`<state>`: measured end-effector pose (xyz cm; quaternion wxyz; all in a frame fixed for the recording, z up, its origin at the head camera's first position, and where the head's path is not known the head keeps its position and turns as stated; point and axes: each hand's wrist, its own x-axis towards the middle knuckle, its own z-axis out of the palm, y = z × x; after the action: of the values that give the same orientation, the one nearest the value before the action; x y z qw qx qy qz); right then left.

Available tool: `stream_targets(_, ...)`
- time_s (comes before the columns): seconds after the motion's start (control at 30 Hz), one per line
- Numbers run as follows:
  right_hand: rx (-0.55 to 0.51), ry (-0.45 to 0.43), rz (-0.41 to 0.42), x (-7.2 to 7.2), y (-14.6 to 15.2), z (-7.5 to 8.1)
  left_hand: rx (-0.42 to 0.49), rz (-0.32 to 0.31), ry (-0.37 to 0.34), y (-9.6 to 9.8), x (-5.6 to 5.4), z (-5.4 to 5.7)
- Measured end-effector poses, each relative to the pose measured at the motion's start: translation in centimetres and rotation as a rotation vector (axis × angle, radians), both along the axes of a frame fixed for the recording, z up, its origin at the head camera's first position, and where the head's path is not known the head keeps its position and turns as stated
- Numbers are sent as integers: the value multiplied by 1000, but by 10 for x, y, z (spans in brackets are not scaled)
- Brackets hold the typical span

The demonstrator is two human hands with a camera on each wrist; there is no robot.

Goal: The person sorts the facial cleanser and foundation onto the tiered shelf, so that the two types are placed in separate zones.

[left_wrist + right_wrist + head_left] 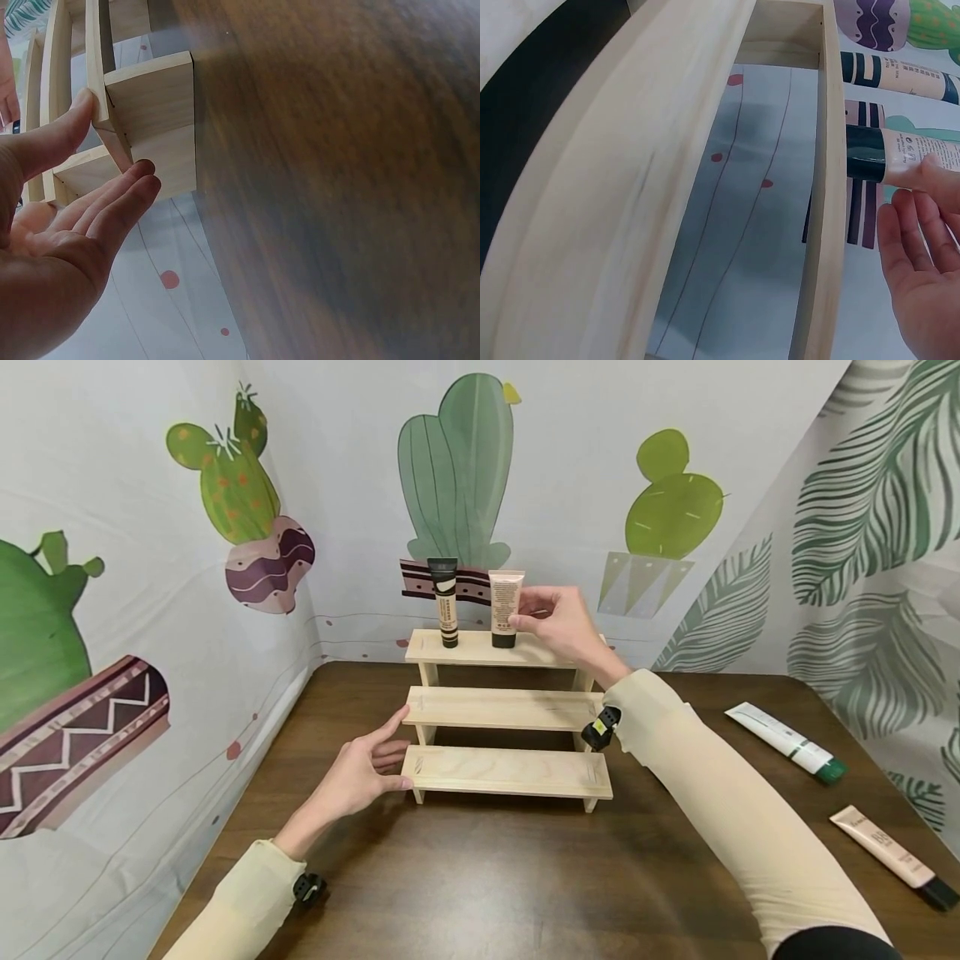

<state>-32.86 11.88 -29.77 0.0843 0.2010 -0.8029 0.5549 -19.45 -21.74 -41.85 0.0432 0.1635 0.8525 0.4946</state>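
In the head view, a three-tier wooden display rack (510,771) stands on the table. My right hand (558,625) pinches a pale pink cosmetic tube (506,597) by its side, thumb across the front. The tube is upright, its black cap down on the top tier; the right wrist view shows the cap (865,153) against that board. Left of it stands a slimmer beige tube with black ends (447,610). My left hand (352,777) touches the rack's left side, index fingertip at the middle tier and thumb at the bottom tier's front corner. In the left wrist view its fingers (120,206) are fairly straight.
On the table's right side lie a white tube with a green cap (787,743) and a pink BB tube with a black cap (892,852). A small white object, mostly hidden, shows beside the right sleeve (697,785). A cactus-print cloth (352,485) hangs behind the table.
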Motion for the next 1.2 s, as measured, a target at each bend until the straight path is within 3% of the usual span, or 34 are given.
stream_targets(1.2,90,-28,74,-1,9,-11,1,9,-10,1,1,1)
